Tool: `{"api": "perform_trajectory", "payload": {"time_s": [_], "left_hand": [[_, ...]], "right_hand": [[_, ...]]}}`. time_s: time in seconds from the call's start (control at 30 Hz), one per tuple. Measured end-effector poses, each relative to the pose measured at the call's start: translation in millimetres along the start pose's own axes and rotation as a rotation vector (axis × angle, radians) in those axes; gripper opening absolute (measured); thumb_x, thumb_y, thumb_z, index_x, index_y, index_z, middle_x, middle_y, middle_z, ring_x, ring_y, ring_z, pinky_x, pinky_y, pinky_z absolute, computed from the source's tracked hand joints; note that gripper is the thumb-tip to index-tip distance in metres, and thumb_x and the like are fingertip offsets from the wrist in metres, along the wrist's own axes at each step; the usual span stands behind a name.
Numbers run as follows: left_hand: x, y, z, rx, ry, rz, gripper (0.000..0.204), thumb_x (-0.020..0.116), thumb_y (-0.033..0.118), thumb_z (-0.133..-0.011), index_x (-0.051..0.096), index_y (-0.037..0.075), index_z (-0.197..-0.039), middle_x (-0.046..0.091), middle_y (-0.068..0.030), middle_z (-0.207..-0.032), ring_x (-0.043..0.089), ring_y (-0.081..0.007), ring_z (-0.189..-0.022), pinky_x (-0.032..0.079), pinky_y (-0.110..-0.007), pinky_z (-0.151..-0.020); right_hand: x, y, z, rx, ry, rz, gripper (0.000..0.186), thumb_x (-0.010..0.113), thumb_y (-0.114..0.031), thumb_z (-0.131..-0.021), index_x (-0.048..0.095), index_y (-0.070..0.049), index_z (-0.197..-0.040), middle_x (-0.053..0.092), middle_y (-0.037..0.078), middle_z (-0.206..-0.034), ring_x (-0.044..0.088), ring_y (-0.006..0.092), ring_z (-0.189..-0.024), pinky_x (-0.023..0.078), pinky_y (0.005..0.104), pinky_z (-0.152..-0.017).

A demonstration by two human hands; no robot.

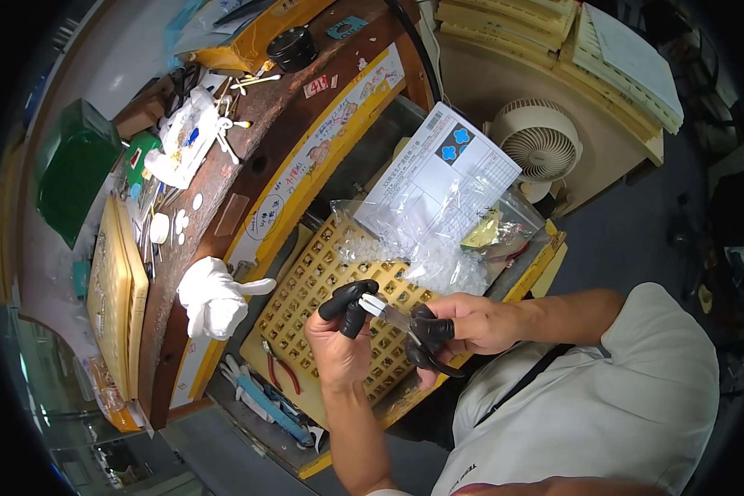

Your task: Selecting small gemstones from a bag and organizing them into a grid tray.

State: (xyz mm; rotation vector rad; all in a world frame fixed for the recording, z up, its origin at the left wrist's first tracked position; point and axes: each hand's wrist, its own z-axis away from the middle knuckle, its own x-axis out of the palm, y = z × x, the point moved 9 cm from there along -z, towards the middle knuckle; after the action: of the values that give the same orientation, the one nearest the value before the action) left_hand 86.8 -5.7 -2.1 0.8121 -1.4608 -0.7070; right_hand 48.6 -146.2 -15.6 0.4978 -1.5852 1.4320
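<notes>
My right hand (467, 326), with black finger cots on some fingers, closes around a scissors-like tool (398, 317) with dark handles and pale, shiny blades. The tool points toward my left hand (343, 331), whose black-covered thumb and finger are pinched close to its tip. Whatever is between those fingers is too small to make out. Both hands are over a cream tray (318, 403) divided into rows of small square compartments holding little shiny pieces. Clear plastic bags (446, 260) and a printed sheet (397, 178) lie on the tray's far part.
Red-handled pliers (288, 376) rest at the tray's left side, near a blue-handled tool (273, 413). A white glove (213, 299) hangs at the bench edge. The cluttered wooden bench (252, 124) curves along the left. A fan (539, 140) stands beyond the bags.
</notes>
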Motion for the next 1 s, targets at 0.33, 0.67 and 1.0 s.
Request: {"api": "perform_trajectory", "payload": {"time_s": [0.33, 0.67, 1.0], "left_hand": [[0, 0, 1, 0.016, -0.039, -0.026, 0.025, 0.062, -0.009, -0.089, 0.066, -0.004, -0.113, 0.068, -0.0186, -0.114, 0.066, -0.0265, -0.106, 0.054, -0.037, -0.094], [0, 0, -1, -0.001, 0.01, -0.03, 0.024, 0.059, -0.014, -0.087, 0.067, -0.006, -0.108, 0.068, -0.0204, -0.11, 0.067, -0.027, -0.102, 0.054, -0.037, -0.092], [-30, 8, -9, -0.004, 0.292, -0.844, 0.02, 0.068, -0.01, -0.083, 0.067, -0.005, -0.102, 0.07, -0.0114, -0.099, 0.067, -0.0129, -0.087, 0.053, -0.024, -0.077]], "right_hand": [[8, 1, -3, -0.072, 0.001, -0.068, 0.028, 0.038, -0.023, -0.103, 0.05, 0.001, -0.096, 0.06, 0.015, -0.079, 0.061, 0.0215, -0.067, 0.053, 0.0329, -0.061], [1, 8, -2, -0.062, -0.038, -0.128, 0.032, 0.038, -0.027, -0.106, 0.051, 0.002, -0.101, 0.06, 0.018, -0.081, 0.062, 0.0257, -0.075, 0.051, 0.035, -0.066], [-46, -51, 36, -0.28, 0.236, 0.036, 0.027, 0.044, -0.019, -0.103, 0.052, 0.005, -0.114, 0.065, 0.021, -0.108, 0.069, 0.031, -0.095, 0.055, 0.0379, -0.088]]}}
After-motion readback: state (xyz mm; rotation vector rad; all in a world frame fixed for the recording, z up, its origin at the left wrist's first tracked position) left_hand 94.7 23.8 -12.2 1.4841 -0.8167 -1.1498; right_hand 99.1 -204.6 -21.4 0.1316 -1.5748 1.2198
